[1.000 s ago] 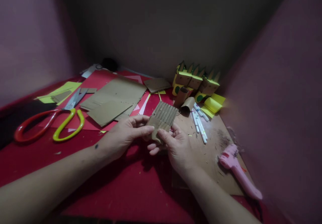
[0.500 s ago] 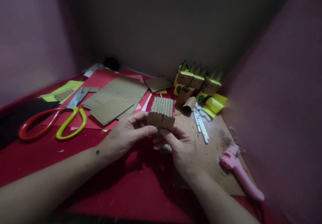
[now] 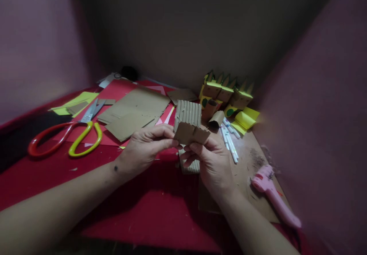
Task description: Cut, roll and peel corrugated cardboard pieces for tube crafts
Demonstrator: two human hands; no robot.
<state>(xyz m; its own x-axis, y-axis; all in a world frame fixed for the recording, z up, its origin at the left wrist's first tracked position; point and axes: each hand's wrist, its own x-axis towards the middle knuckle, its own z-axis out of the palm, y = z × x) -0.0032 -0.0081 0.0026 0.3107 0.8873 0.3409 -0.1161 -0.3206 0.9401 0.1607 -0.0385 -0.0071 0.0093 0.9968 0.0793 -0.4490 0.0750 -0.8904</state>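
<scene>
Both hands hold a bent piece of corrugated cardboard (image 3: 187,112) above the table. Its ridged side stands up at the back, and a smooth front flap with a slit tilts toward me. My left hand (image 3: 150,144) pinches the flap's lower left corner between thumb and fingers. At the right lower edge, my right hand (image 3: 210,159) grips with its thumb in front and the fingers partly hidden behind. Under the hands lies another ridged cardboard strip (image 3: 191,166), partly covered by my right fingers.
Scissors (image 3: 83,130) with red and yellow handles lie left, near cardboard sheets (image 3: 134,108) and red paper. To the right are white markers (image 3: 228,142), a pink glue gun (image 3: 273,195) and a cardboard board (image 3: 243,182). Yellow-and-cardboard figures (image 3: 226,90) stand at the back.
The held cardboard has tipped and risen slightly, so more of its ridged side shows and the flap slants down to the right. More of the strip below is visible.
</scene>
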